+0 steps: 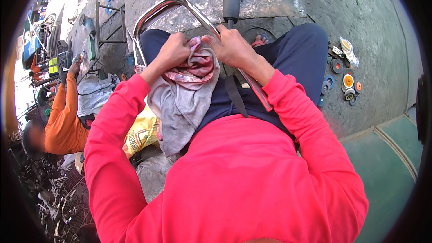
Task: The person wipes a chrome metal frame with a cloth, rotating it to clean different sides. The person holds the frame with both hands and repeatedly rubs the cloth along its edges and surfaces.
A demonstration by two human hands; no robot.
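On the lap, head view: bent chrome tube (198, 15) runs diagonally from upper left down to lower right across the thighs. Left hand (173, 51) is fisted around a rag (189, 85) at the tube. Right hand (234, 47) wraps the tube, nearer its long run. Grinding discs (344, 83) lie loose on concrete, well apart; no container.

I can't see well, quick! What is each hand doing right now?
Left hand: closed, clutching the grey and red cloth.
Right hand: closed around the shiny bent metal bar.
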